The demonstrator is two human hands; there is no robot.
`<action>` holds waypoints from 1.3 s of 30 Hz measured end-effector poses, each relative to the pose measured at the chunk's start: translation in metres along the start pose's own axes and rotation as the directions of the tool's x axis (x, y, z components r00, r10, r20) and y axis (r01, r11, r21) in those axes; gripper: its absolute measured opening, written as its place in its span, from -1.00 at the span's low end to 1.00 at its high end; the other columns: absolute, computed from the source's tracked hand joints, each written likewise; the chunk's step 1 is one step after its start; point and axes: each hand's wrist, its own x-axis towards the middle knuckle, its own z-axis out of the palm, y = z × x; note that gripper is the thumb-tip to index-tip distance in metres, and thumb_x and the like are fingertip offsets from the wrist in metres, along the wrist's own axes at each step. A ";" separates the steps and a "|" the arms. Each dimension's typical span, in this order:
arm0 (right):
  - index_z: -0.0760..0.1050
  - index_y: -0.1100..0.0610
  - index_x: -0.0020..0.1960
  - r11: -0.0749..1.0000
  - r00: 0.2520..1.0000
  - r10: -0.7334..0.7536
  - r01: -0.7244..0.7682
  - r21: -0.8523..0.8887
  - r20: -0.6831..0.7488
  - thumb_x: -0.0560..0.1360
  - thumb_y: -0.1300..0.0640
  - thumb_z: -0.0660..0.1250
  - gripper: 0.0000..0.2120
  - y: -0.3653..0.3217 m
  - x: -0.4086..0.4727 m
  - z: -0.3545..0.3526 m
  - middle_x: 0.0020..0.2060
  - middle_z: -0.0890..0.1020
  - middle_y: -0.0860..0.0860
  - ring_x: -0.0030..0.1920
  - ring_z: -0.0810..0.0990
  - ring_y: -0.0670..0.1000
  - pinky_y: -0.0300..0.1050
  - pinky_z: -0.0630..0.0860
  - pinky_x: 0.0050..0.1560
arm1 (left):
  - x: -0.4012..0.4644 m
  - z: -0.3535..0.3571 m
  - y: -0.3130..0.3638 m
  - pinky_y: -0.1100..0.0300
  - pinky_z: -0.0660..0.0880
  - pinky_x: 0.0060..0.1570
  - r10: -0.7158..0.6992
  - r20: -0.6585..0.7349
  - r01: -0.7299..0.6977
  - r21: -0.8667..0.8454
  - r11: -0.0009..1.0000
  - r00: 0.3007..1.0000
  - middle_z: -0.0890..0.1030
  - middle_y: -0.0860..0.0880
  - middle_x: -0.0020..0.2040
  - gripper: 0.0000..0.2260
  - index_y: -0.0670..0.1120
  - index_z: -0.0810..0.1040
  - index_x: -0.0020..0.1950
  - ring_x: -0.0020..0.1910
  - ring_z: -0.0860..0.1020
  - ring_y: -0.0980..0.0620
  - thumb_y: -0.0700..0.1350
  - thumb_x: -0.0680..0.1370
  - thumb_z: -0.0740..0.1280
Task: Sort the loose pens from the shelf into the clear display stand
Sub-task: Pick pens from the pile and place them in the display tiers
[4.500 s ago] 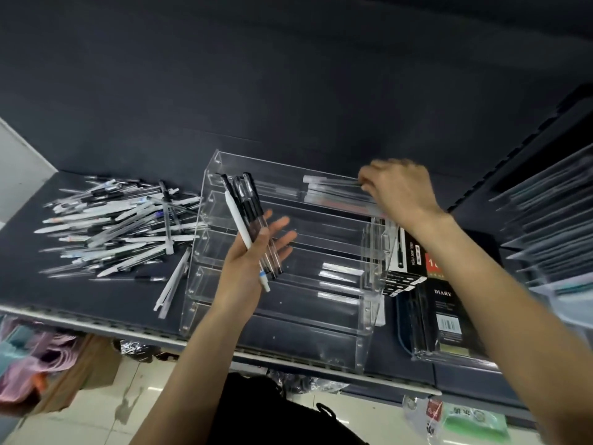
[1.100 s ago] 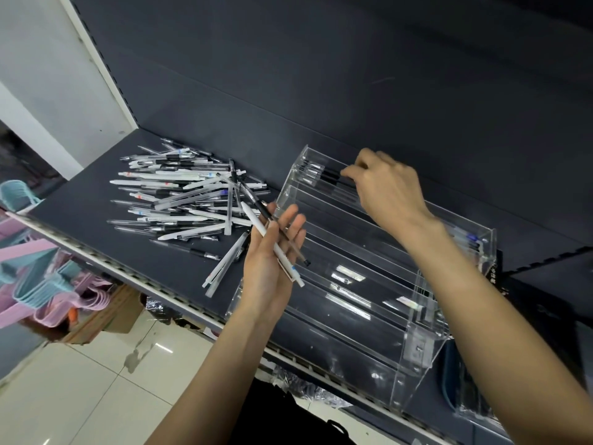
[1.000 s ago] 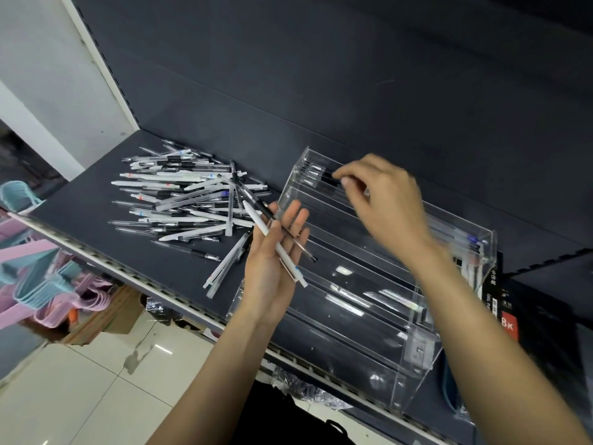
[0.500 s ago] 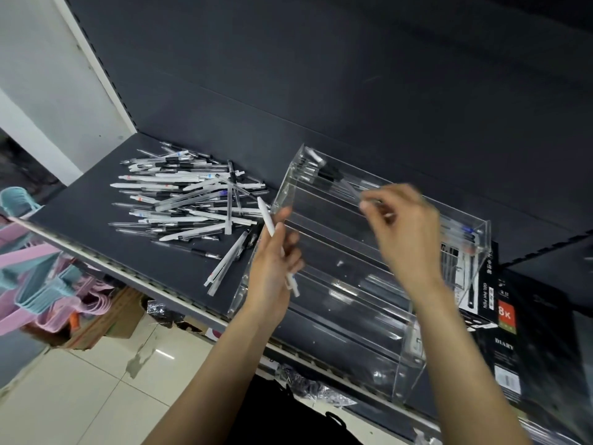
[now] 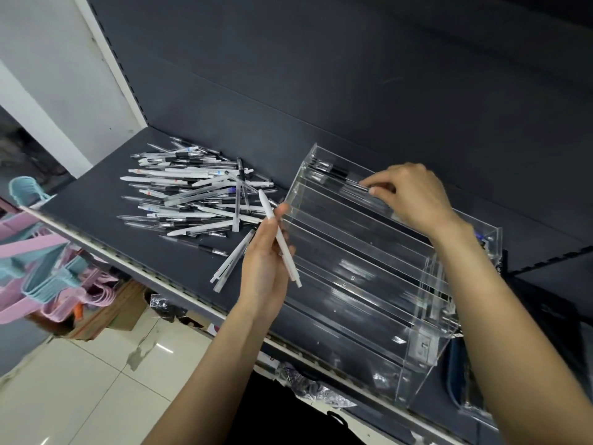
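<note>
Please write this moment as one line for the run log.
left hand: holds white pen | right hand: places black pen in clear display stand top tier | pen pile: on shelf

No legible text (pen markings blurred)

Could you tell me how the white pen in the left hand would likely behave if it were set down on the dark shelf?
The white pen looks slim, straight and rigid, so it should stay stiff. Its round barrel would probably roll on the flat shelf unless it rests against the loose pens. The left hand holds it with fingertips alone, so it seems light.
</note>
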 end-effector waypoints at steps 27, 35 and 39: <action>0.59 0.09 0.04 0.935 0.880 0.335 -0.265 0.235 -0.338 0.47 0.23 0.38 -0.84 0.006 -0.181 0.018 -0.18 0.64 -0.05 -0.25 0.57 -0.08 -0.09 0.58 -0.28 | 0.018 0.014 -0.044 0.10 0.44 0.09 0.257 0.703 -0.685 0.709 -0.171 0.664 0.60 -0.01 0.08 -0.69 -0.03 0.58 0.21 0.05 0.50 0.00 0.05 0.54 0.24; 0.59 0.14 -0.05 0.955 0.852 0.266 -0.297 0.002 -0.452 0.46 0.26 0.39 -0.91 0.027 -0.184 0.024 -0.18 0.64 0.02 -0.16 0.58 0.07 -0.17 0.45 -0.25 | 0.035 0.015 -0.046 0.02 0.35 0.12 0.248 0.796 -0.681 0.602 -0.417 0.552 0.57 -0.03 0.08 -0.75 -0.02 0.62 0.13 0.09 0.42 -0.03 -0.05 0.50 0.28; 0.61 0.16 -0.07 0.973 0.899 0.131 -0.197 -0.118 -0.418 0.46 0.26 0.38 -0.93 0.036 -0.155 0.022 -0.14 0.65 0.05 -0.06 0.62 0.11 -0.07 0.57 -0.12 | 0.034 0.022 -0.046 -0.04 0.36 0.14 0.211 0.771 -0.655 0.626 -0.424 0.601 0.60 0.00 0.03 -0.76 -0.01 0.62 0.06 0.06 0.49 -0.06 0.00 0.51 0.23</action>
